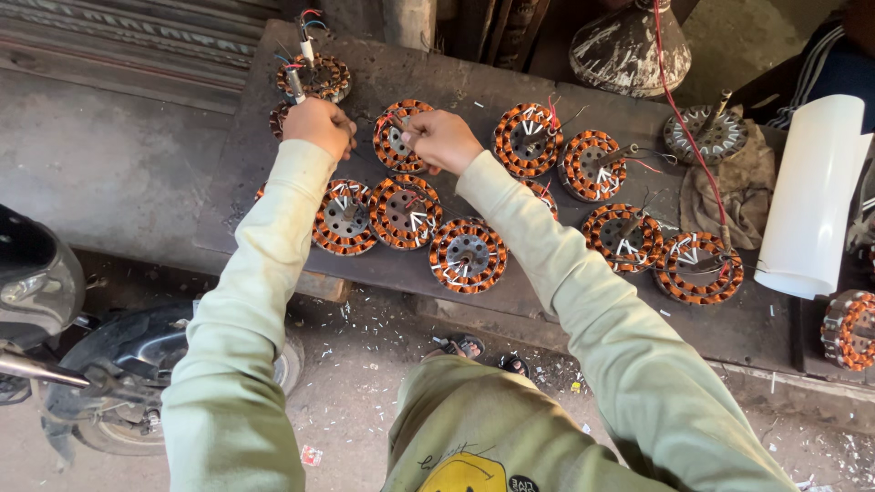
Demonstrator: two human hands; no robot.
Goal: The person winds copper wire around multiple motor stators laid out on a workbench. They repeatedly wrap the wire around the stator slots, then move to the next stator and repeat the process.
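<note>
Several round motor stators wound with copper coils lie on a dark workbench (474, 82). My left hand (319, 125) is closed at the far left, with a thin tool or wire end (295, 84) sticking up from the fist. My right hand (444, 139) is closed beside a stator (394, 138), pinching something small at its centre; what it pinches is too small to tell. Nearer to me lie three more stators (344, 217), (406, 211), (468, 255). Another stator with coloured wires (316, 75) sits behind my left hand.
A white plastic roll (811, 196) stands at the right edge over a rag (743, 187). A red wire (679, 109) runs down from a grey cone-shaped housing (629, 46). A scooter's rear (64, 337) is at lower left. Wire scraps litter the floor (365, 383).
</note>
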